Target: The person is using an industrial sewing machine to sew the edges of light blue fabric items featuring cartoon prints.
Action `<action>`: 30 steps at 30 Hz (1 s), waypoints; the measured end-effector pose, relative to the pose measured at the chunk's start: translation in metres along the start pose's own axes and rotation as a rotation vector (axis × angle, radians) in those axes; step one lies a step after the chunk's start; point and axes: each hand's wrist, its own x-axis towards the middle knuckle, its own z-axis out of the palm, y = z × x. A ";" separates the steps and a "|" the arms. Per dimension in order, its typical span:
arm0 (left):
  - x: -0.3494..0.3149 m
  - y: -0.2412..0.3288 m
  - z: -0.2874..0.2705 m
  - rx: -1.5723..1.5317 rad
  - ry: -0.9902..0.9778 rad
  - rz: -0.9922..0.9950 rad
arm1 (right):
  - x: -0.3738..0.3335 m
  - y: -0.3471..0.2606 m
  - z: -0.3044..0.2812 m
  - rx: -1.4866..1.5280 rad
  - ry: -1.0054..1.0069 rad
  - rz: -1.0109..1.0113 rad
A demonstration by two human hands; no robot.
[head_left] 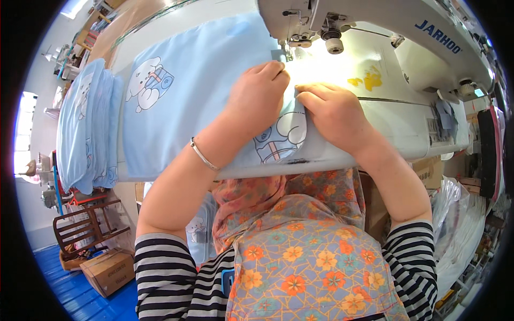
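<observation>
Pinching cloth now with left hand, upper centre, just below machine; touching cloth's edge with right hand, right of centre, can't tell whether gripping.

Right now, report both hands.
Left hand: fingers curled at the blue cloth; whether they pinch it cannot be told.
Right hand: fingers bent at the cloth's right edge; grip cannot be told.

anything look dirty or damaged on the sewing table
Yes: irregular yellow patches on the pale table, beyond the right hand, and a dark streak along its front edge. Both break up the otherwise light surface, though I can't tell whether they're stains or wear.
</observation>
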 end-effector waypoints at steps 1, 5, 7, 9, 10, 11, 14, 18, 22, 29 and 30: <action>0.001 -0.001 0.000 0.016 0.009 -0.010 | 0.000 0.001 0.000 -0.003 -0.001 0.003; 0.008 -0.007 0.002 -0.015 0.000 -0.026 | 0.002 0.002 -0.001 -0.004 -0.008 0.006; 0.010 -0.012 0.003 0.011 0.063 0.015 | 0.003 0.002 -0.001 0.011 -0.025 0.016; 0.013 -0.015 0.003 0.015 0.048 0.008 | 0.003 0.002 0.000 0.005 -0.026 0.023; 0.015 -0.016 0.004 0.018 0.037 0.005 | 0.003 0.003 0.001 -0.006 -0.025 0.030; 0.016 -0.016 0.003 0.019 0.032 0.002 | 0.002 0.003 0.001 0.001 -0.026 0.031; 0.017 -0.017 0.003 0.003 0.031 0.013 | 0.003 0.004 0.000 -0.001 -0.049 0.044; 0.020 -0.021 0.004 0.011 0.020 -0.013 | 0.006 0.004 -0.001 -0.003 -0.055 0.033; 0.018 -0.022 0.004 -0.002 0.050 -0.002 | 0.006 0.003 0.000 -0.002 -0.057 0.030; 0.020 -0.025 0.009 0.029 0.161 0.011 | 0.006 -0.029 0.005 -0.020 0.028 -0.097; 0.020 -0.026 0.007 0.018 0.113 0.010 | 0.004 -0.036 0.005 0.012 -0.072 -0.081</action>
